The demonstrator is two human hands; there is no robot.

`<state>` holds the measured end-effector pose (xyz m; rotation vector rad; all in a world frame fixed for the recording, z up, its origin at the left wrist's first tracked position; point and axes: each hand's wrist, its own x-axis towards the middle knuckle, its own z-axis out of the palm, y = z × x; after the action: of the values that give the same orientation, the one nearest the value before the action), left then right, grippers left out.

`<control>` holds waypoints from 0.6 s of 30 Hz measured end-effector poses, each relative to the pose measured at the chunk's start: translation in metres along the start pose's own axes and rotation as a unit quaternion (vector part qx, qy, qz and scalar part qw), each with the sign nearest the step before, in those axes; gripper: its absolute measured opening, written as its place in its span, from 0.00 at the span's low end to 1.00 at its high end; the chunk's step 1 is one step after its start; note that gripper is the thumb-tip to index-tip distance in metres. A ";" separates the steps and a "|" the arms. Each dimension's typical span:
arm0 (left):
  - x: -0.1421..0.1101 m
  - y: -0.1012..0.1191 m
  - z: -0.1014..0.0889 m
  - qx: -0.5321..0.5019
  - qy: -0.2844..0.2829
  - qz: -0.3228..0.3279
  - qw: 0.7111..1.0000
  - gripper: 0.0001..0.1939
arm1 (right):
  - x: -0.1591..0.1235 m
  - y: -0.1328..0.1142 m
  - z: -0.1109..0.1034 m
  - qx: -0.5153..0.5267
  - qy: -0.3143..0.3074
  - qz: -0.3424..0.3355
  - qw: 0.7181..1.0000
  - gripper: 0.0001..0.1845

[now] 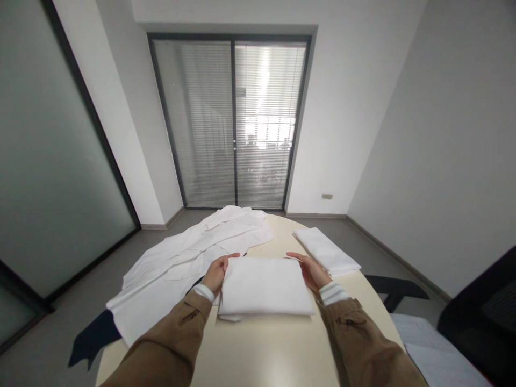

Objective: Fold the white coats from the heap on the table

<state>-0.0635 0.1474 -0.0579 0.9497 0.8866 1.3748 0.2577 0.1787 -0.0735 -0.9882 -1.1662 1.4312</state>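
A folded white garment point(264, 286) lies flat on the cream round table point(266, 349) in front of me. My left hand point(215, 273) rests against its left edge, fingers curled along the fabric. My right hand point(312, 271) presses against its right edge, fingers extended along the side. Both arms wear brown sleeves with striped cuffs.
A heap of unfolded white garments point(189, 263) spreads over the table's left side and hangs off its edge, with dark cloth point(91, 336) beneath. Another folded white piece point(326, 250) lies at the right rear. A black chair point(479, 312) stands right. Glass doors with blinds point(234, 123) are ahead.
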 end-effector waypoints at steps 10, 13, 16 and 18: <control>-0.011 0.022 0.018 0.296 -0.025 0.252 0.921 0.12 | 0.003 0.010 -0.008 -0.018 -0.044 0.027 0.999 0.25; -0.026 0.011 0.030 0.424 -0.114 0.265 0.858 0.21 | 0.004 0.010 -0.009 -0.044 -0.047 0.010 0.998 0.24; -0.035 -0.006 0.030 0.510 -0.147 0.253 0.809 0.27 | 0.003 0.006 -0.006 -0.130 -0.007 -0.035 0.991 0.22; -0.036 -0.013 0.027 0.546 -0.152 0.246 0.786 0.28 | 0.002 0.002 -0.002 -0.203 0.046 -0.095 0.973 0.19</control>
<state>-0.0343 0.1112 -0.0614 2.3636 1.2393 0.9709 0.2589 0.1805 -0.0757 -1.1716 -1.4764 1.0038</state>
